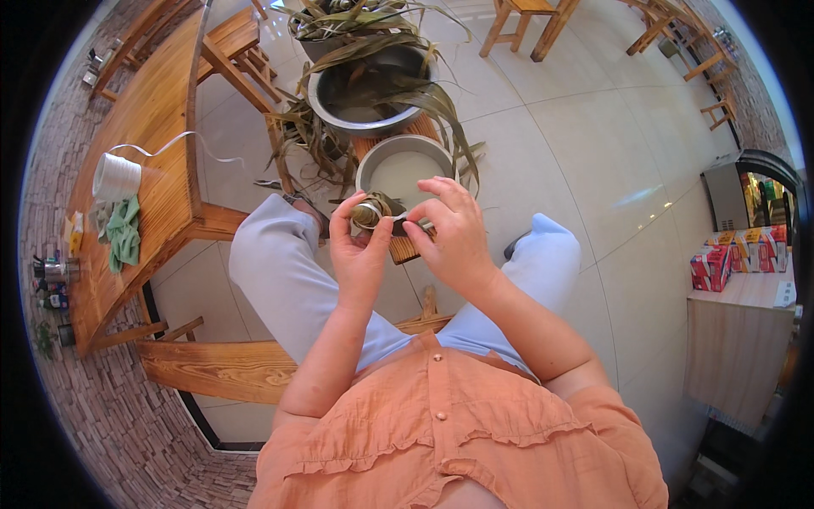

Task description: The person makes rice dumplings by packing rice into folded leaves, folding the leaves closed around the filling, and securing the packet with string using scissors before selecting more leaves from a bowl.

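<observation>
My left hand (359,248) grips a leaf-wrapped zongzi (369,213) with white string wound around it. Between the thumb and forefinger of my right hand (448,235) is pinched the white string (399,217), close beside the zongzi. Both hands are held over the near rim of a metal basin (407,167) with pale, cloudy contents. Behind that basin stands a larger metal basin (369,118), dark inside, with long leaves (439,102) draped over its side. The basins rest on a wooden bench (425,129).
On the wooden table (165,153) at left are a roll of white string (117,177) and a green cloth (124,232). More leaves (318,137) hang around a container left of the basins. A wooden bench (216,369) lies beneath me. Boxes (738,254) sit on a cabinet at right.
</observation>
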